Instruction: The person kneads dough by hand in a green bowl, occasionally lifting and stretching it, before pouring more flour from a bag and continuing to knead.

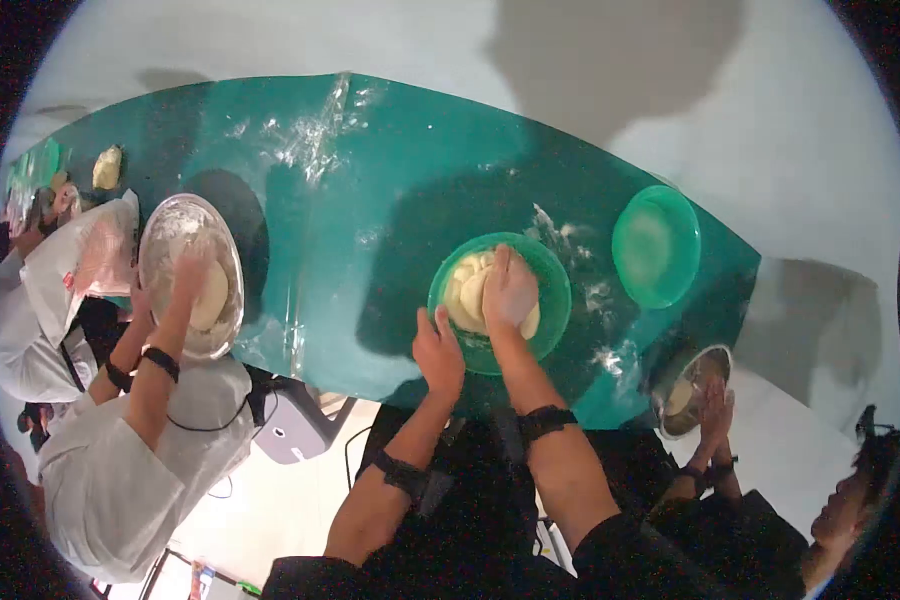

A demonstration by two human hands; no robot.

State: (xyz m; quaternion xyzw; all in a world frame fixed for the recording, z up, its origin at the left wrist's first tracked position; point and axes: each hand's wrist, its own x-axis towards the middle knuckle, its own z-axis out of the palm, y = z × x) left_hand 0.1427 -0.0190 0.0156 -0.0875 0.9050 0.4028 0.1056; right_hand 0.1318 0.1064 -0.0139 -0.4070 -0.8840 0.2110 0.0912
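Observation:
A lump of pale dough (467, 290) with a folded, uneven top sits inside a green plastic bowl (560, 310) in front of me. My right hand (511, 290) presses down into the dough, its fingers together and partly curled against it. At the bowl's near left rim, my left hand (440, 352) grips the edge, with its thumb and fingers raised along the side. Dark bands go round both of my forearms.
White flour streaks the green table (390, 160). A second green bowl (657, 247) stands to the right. On the left, a person in white works dough in a metal bowl (232, 300); on the right, another person's hands meet over a metal bowl (677, 420).

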